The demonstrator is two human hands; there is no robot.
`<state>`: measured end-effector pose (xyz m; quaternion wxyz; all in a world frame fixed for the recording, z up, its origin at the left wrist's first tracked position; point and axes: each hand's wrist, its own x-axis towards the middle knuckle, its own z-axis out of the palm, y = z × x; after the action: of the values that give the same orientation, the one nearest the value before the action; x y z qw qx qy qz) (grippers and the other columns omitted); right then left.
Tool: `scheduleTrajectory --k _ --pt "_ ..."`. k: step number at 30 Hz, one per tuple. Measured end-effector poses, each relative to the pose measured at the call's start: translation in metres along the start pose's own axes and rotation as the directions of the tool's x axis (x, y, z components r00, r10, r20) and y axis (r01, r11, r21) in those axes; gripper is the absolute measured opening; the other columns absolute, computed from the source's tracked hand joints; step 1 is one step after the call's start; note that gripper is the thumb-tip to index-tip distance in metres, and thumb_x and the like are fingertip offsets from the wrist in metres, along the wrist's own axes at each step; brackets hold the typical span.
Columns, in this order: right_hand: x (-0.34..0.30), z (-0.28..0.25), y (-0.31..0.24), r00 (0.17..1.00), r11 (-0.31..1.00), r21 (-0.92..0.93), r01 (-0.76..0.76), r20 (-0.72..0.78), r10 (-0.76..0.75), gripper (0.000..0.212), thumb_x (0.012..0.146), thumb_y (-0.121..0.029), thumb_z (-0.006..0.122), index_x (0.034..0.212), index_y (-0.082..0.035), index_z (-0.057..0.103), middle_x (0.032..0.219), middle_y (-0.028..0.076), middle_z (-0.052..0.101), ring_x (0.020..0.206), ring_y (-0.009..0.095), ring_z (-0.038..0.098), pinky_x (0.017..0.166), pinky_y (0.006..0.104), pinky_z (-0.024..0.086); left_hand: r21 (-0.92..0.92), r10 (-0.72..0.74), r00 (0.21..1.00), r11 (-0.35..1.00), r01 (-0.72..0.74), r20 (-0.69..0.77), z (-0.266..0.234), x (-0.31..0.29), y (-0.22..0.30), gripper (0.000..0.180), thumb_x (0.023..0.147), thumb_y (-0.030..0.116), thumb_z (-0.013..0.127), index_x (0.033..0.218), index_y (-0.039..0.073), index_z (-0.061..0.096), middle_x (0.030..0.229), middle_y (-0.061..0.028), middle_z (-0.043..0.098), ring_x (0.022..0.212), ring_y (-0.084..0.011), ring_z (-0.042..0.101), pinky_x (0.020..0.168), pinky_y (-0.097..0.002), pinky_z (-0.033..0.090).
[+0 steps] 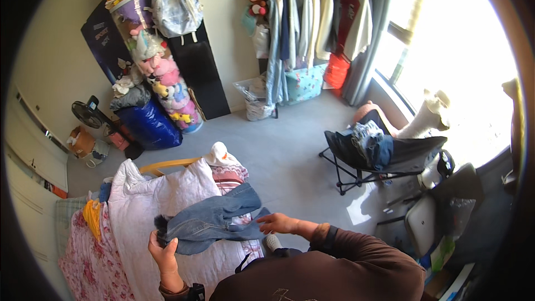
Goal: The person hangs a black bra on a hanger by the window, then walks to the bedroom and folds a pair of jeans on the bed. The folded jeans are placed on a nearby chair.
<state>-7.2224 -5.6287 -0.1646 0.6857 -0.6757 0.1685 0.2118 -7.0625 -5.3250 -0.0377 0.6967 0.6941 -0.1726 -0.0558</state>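
A pair of blue jeans (209,218) is stretched sideways in front of me, above the bed. My left hand (163,252) is closed on the waist end, thumb on top. Next to its fingers is a dark fluffy bit (161,223), which I cannot make out. At the other end, my right hand (280,224) has its fingers closed on a trouser leg near the hem; the fingertips are partly lost against the denim. Under the jeans lies a pale pink quilt (159,198) with rumpled folds.
A floral cloth (92,262) and a yellow garment (91,218) lie at the bed's left. To the right stands a black folding chair (409,153) with clothes on it. Farther back are a clothes rack (304,19), a blue bag (149,125), stacked plush toys (170,86) and a fan (89,114).
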Motion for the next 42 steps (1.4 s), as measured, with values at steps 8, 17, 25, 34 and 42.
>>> scheduleTrajectory --k 8,17,25,34,42 --pt "-0.089 0.028 0.071 0.973 0.985 0.120 -0.128 -0.179 0.148 0.045 0.088 -0.025 0.054 0.127 -0.003 0.048 0.103 0.009 0.063 0.092 0.017 0.062 0.078 0.0296 0.050 0.007 0.044 0.967 0.999 -0.047 0.249 0.032 -0.011 0.030 0.037 0.064 0.012 0.073 0.095 0.003 0.054 0.085 0.0019 0.053 0.078 -0.0075 0.050 0.075 -0.0234 0.042" --pt "-0.141 0.050 0.108 0.896 0.991 -0.112 -0.070 -0.444 0.013 0.084 0.074 -0.037 0.072 0.140 -0.008 0.028 0.124 0.018 0.049 0.113 0.029 0.050 0.091 0.0368 0.044 0.042 0.274 0.953 0.959 -0.281 0.127 0.003 -0.019 0.168 0.070 0.063 0.027 0.068 0.123 0.000 0.044 0.107 -0.0073 0.050 0.097 -0.0183 0.050 0.089 -0.0300 0.041" --pt "-0.086 0.095 0.045 0.765 0.762 -0.435 0.479 -0.219 -0.606 0.075 0.072 -0.039 0.072 0.131 -0.006 0.040 0.130 0.021 0.044 0.124 0.032 0.039 0.103 0.0385 0.031 -0.497 0.433 0.855 0.829 -0.255 0.285 -0.013 -0.065 0.279 0.054 0.086 0.027 0.051 0.134 0.010 0.036 0.127 -0.0089 0.047 0.116 -0.0218 0.045 0.102 -0.0385 0.033" --pt "-0.118 0.108 0.027 0.982 0.983 -0.041 0.176 -0.059 -0.179 0.042 0.082 -0.042 0.062 0.087 0.000 0.063 0.074 0.003 0.060 0.069 0.012 0.053 0.062 0.0290 0.044 0.019 0.341 0.931 0.938 -0.346 0.129 -0.050 -0.043 0.302 0.036 0.080 0.022 0.058 0.109 0.001 0.053 0.099 -0.0054 0.058 0.089 -0.0152 0.055 0.084 -0.0268 0.041" --pt "-0.148 0.054 0.049 0.917 0.938 0.266 0.222 -0.384 -0.109 0.026 0.081 -0.025 0.065 0.081 0.001 0.066 0.074 0.003 0.063 0.065 0.009 0.057 0.059 0.0249 0.046 0.212 0.217 0.971 0.949 -0.235 0.101 -0.081 -0.025 0.263 0.033 0.076 0.015 0.063 0.103 -0.002 0.055 0.095 -0.0062 0.059 0.086 -0.0147 0.056 0.082 -0.0250 0.042"
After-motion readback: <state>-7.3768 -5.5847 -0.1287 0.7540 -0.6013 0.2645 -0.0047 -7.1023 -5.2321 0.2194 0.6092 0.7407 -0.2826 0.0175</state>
